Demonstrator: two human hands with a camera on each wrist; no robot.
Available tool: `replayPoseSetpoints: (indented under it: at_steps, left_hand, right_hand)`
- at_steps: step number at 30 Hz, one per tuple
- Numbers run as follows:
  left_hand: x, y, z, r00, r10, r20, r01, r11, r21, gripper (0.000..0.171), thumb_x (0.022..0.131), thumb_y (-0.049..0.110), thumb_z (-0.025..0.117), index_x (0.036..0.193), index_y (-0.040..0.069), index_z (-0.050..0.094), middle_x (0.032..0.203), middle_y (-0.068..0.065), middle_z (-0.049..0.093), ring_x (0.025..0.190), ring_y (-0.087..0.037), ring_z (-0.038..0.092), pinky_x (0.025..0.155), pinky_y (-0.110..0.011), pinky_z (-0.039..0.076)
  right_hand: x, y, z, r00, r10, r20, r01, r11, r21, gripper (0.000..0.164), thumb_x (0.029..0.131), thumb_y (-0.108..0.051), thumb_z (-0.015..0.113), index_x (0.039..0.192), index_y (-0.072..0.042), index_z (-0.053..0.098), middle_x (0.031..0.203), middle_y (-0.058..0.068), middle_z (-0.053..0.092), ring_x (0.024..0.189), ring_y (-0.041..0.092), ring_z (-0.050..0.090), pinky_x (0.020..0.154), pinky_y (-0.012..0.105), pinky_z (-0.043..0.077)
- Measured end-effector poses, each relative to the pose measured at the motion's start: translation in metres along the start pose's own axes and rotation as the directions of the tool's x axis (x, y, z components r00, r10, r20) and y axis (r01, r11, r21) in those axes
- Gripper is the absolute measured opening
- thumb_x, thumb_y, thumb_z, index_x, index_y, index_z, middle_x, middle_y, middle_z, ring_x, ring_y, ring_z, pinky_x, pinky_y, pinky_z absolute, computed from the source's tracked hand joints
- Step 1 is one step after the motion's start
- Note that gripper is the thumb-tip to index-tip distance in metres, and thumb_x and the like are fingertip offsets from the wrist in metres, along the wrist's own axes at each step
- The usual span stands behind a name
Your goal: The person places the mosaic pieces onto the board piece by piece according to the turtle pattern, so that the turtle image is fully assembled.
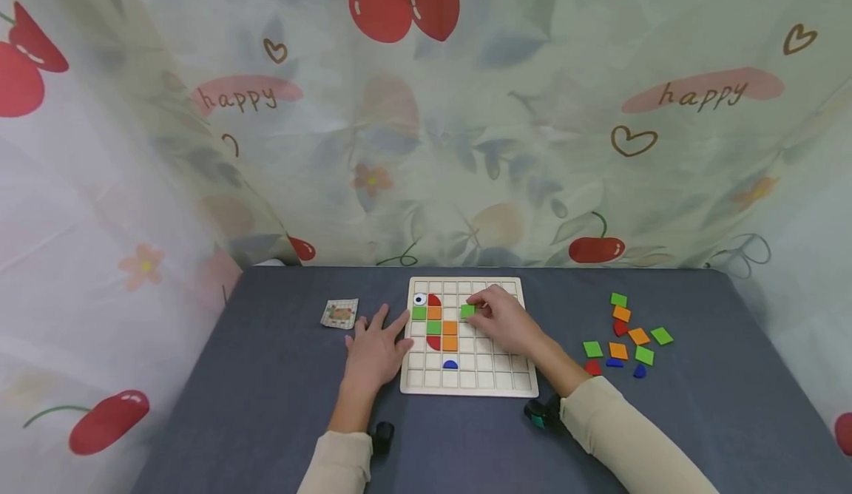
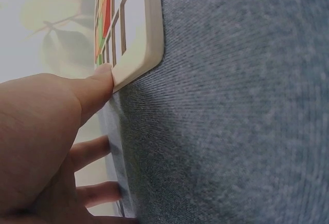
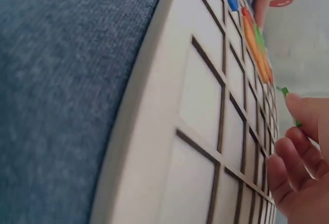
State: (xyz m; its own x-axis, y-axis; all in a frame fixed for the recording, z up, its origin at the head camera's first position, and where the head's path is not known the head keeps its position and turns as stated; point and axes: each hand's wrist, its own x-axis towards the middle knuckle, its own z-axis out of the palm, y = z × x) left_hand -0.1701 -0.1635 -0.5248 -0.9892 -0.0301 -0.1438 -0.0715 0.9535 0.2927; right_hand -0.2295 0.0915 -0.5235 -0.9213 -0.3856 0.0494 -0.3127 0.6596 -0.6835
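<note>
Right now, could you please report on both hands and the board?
Right hand: fingers pinching green tile over board. Left hand touching board's edge. No visible obstruction.

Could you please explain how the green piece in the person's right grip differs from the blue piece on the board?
The green piece is square, while the blue piece is a half circle. The green piece is pinched in the right grip; the blue piece lies unheld on the board. The green piece also looks larger than the blue piece. Both are plain, single-coloured pieces.
</note>
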Motion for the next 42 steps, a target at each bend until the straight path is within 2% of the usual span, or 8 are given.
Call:
replayPoseSetpoints:
  at_steps: [5, 15, 21, 29, 35, 38, 42]
  left_hand:
    - [-0.001, 0.001, -0.001, 1.0, 0.011, 0.003, -0.011, 1.0, 0.001, 0.056, 0.102, 0.045, 0.059, 0.155, 0.034, 0.045, 0.167, -0.011, 0.033, 0.149, -0.053, 0.03, 0.11, -0.077, 0.033]
    - [-0.001, 0.0, -0.003, 1.0, 0.015, 0.006, -0.015, 1.0, 0.005, 0.057, 0.102, 0.044, 0.059, 0.155, 0.033, 0.045, 0.167, -0.012, 0.034, 0.148, -0.054, 0.031, 0.11, -0.078, 0.033]
    - [-0.002, 0.001, -0.004, 1.0, 0.01, 0.005, -0.01, 1.0, 0.009, 0.057, 0.102, 0.044, 0.059, 0.155, 0.032, 0.045, 0.167, -0.012, 0.034, 0.149, -0.054, 0.03, 0.11, -0.078, 0.033]
    - [-0.003, 0.002, -0.005, 1.0, 0.012, 0.003, -0.012, 1.0, 0.002, 0.056, 0.102, 0.043, 0.059, 0.155, 0.032, 0.045, 0.166, -0.013, 0.034, 0.149, -0.054, 0.03, 0.11, -0.078, 0.032]
    - [-0.002, 0.002, -0.004, 1.0, 0.01, 0.003, -0.01, 1.0, 0.005, 0.057, 0.102, 0.044, 0.059, 0.156, 0.032, 0.045, 0.167, -0.013, 0.034, 0.149, -0.054, 0.03, 0.11, -0.078, 0.032]
    - [0.0, 0.002, -0.002, 1.0, 0.012, 0.003, -0.012, 1.0, 0.014, 0.057, 0.102, 0.044, 0.059, 0.156, 0.032, 0.045, 0.167, -0.012, 0.034, 0.149, -0.054, 0.03, 0.11, -0.078, 0.032]
    - [-0.001, 0.001, -0.002, 1.0, 0.009, 0.008, -0.009, 1.0, 0.019, 0.057, 0.102, 0.045, 0.059, 0.156, 0.033, 0.044, 0.167, -0.012, 0.033, 0.149, -0.053, 0.029, 0.111, -0.077, 0.032]
  right_hand:
    - [0.002, 0.003, 0.005, 1.0, 0.02, 0.02, -0.02, 1.0, 0.008, 0.032, 0.097, -0.024, 0.071, 0.126, -0.009, 0.069, 0.111, 0.004, 0.063, 0.09, 0.013, 0.054, 0.084, 0.033, 0.049]
    - [0.012, 0.002, 0.002, 0.993, 0.086, 0.086, -0.088, 0.996, 0.013, 0.028, 0.096, -0.026, 0.072, 0.12, -0.012, 0.072, 0.104, 0.001, 0.063, 0.09, 0.013, 0.056, 0.084, 0.032, 0.05]
    - [0.015, 0.001, 0.003, 0.993, 0.074, 0.09, -0.073, 0.997, -0.013, 0.024, 0.095, -0.023, 0.073, 0.116, -0.011, 0.073, 0.098, 0.003, 0.06, 0.084, 0.016, 0.051, 0.078, 0.031, 0.045]
    - [0.016, 0.001, 0.004, 0.992, 0.085, 0.097, -0.083, 0.996, -0.025, 0.025, 0.095, -0.021, 0.074, 0.117, -0.01, 0.072, 0.099, 0.005, 0.059, 0.086, 0.018, 0.05, 0.078, 0.032, 0.044]
    - [0.016, 0.004, 0.002, 0.988, 0.102, 0.118, -0.107, 0.994, 0.037, 0.029, 0.095, -0.022, 0.073, 0.122, -0.01, 0.068, 0.101, 0.003, 0.061, 0.088, 0.017, 0.054, 0.082, 0.033, 0.047]
    - [0.016, 0.005, 0.001, 0.989, 0.101, 0.11, -0.107, 0.993, 0.053, 0.023, 0.097, -0.021, 0.071, 0.117, -0.011, 0.069, 0.1, 0.003, 0.062, 0.087, 0.016, 0.056, 0.082, 0.033, 0.049]
    - [0.016, 0.005, 0.0, 0.991, 0.075, 0.106, -0.078, 0.997, 0.023, 0.015, 0.097, -0.016, 0.069, 0.111, -0.012, 0.072, 0.099, 0.003, 0.062, 0.087, 0.017, 0.054, 0.081, 0.032, 0.048]
